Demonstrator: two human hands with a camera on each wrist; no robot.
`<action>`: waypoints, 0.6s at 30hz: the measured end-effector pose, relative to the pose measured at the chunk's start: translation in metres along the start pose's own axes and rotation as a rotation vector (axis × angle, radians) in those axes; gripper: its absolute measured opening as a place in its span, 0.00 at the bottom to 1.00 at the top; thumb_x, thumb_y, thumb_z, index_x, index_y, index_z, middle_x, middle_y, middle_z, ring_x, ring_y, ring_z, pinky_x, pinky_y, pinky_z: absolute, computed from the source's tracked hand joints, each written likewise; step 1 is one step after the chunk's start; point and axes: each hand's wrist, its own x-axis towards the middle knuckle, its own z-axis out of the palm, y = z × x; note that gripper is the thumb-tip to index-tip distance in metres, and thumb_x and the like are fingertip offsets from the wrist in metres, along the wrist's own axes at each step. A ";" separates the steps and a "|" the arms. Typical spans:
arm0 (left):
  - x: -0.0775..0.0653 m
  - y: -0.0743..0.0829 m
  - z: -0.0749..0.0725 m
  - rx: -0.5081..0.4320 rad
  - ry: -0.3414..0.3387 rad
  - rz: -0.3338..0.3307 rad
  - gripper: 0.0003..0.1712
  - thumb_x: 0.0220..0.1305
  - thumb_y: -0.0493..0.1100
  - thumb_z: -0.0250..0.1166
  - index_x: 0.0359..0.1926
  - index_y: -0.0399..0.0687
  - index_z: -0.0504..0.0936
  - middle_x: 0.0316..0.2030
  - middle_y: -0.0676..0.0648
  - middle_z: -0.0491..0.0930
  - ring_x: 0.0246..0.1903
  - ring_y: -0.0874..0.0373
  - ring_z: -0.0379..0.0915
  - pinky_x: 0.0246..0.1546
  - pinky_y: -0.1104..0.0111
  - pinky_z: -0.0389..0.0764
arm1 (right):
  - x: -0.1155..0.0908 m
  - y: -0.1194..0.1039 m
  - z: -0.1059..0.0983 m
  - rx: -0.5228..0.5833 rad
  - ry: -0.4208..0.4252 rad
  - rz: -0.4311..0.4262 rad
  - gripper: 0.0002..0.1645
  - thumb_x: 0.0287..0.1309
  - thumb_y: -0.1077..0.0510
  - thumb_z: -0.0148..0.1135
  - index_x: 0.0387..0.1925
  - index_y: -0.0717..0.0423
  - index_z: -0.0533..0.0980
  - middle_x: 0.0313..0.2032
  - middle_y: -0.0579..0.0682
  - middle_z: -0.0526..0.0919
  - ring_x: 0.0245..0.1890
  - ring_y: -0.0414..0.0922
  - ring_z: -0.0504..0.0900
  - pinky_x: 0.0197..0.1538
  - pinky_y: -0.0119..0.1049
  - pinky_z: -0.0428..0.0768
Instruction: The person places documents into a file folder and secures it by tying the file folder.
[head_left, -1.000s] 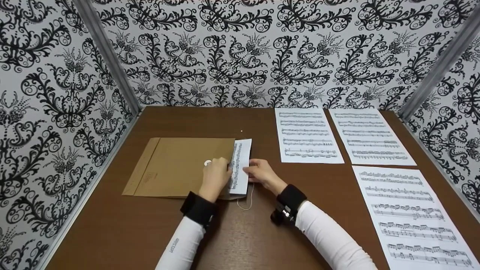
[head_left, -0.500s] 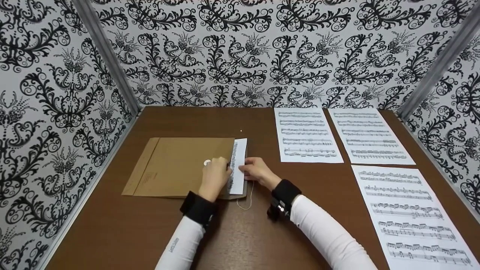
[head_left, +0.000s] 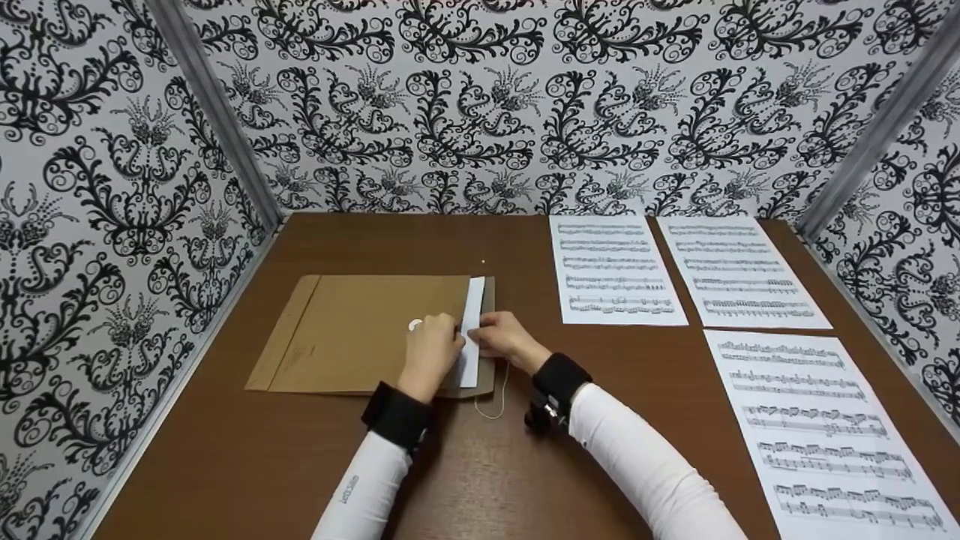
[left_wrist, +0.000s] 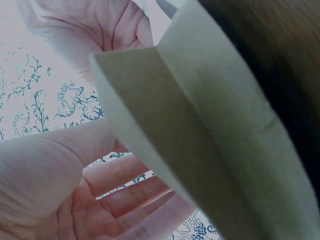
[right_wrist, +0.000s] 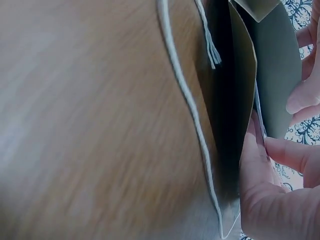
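A brown paper envelope (head_left: 360,315) lies on the table, its mouth towards the right. My left hand (head_left: 433,345) grips the upper panel at that mouth and lifts its edge; the left wrist view has the thumb on one side of the panel (left_wrist: 165,115) and the fingers on the other. A white music sheet (head_left: 471,367) sits mostly inside, with a narrow strip showing. Between thumb and fingers, my right hand (head_left: 508,336) pinches the sheet's outer edge, also seen as a thin sheet edge (right_wrist: 259,105) in the right wrist view. The rest of the sheet is hidden.
Two music sheets (head_left: 619,271) (head_left: 745,273) lie side by side at the back right, and a third sheet (head_left: 829,435) is at the front right. A thin cord (head_left: 491,415) trails from the envelope's mouth. Patterned walls (head_left: 480,112) enclose the brown table (head_left: 480,472).
My right hand has moved left, sliding the sheet deeper into the envelope; the visible strip is narrower and more of the lower panel shows. My left hand has stayed in place.
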 end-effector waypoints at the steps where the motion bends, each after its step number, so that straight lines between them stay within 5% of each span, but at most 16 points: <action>1: 0.000 0.000 0.000 -0.003 -0.002 -0.001 0.07 0.56 0.37 0.70 0.25 0.37 0.86 0.32 0.34 0.89 0.32 0.36 0.86 0.33 0.47 0.83 | 0.001 0.000 0.001 0.003 -0.001 -0.002 0.08 0.66 0.66 0.58 0.44 0.67 0.79 0.30 0.45 0.77 0.31 0.37 0.79 0.37 0.29 0.85; 10: 0.000 0.000 -0.001 -0.004 0.017 -0.004 0.08 0.55 0.38 0.70 0.25 0.35 0.84 0.31 0.32 0.88 0.30 0.35 0.85 0.31 0.47 0.83 | 0.007 0.000 0.007 0.028 -0.022 0.014 0.04 0.67 0.66 0.57 0.38 0.63 0.78 0.24 0.42 0.73 0.27 0.36 0.75 0.31 0.25 0.80; 18: 0.000 -0.001 -0.002 -0.013 0.007 -0.008 0.09 0.56 0.38 0.70 0.26 0.34 0.83 0.32 0.32 0.88 0.30 0.36 0.85 0.31 0.47 0.84 | 0.009 -0.004 0.009 0.095 -0.062 0.072 0.07 0.70 0.67 0.54 0.45 0.65 0.77 0.27 0.43 0.78 0.25 0.35 0.78 0.31 0.25 0.82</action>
